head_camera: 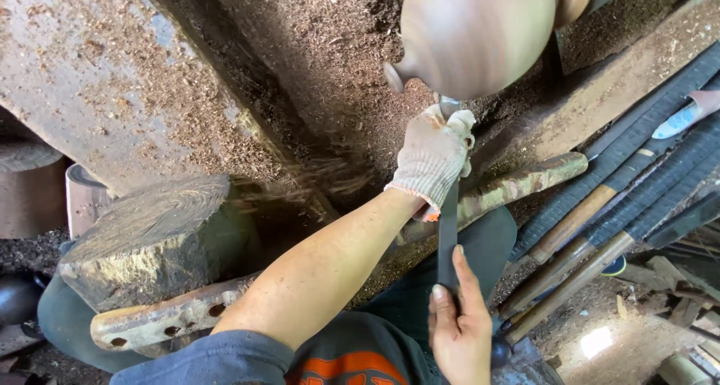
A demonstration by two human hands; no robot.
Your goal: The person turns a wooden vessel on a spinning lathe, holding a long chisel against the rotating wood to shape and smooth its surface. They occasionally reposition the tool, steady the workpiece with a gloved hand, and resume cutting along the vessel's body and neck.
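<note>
The gloved left hand [433, 157] and bare right hand [459, 321] both grip 1 long chisel [448, 231] pressed against the spinning wooden vessel [472, 32].

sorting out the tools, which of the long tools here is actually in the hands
The dark flat tool, gripped by the gloved left hand near the spinning wooden vessel and by the bare right hand. The wooden-handled tools lie untouched aside.

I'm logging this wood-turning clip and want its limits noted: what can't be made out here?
Head view only:
- Tool tip: hidden behind the gloved left hand and the wooden vessel.
- Vessel's top and mounting: cut off by the upper edge.
- Vessel's surface: motion-blurred.
- Right hand: wrist cut off by the bottom edge.
</note>
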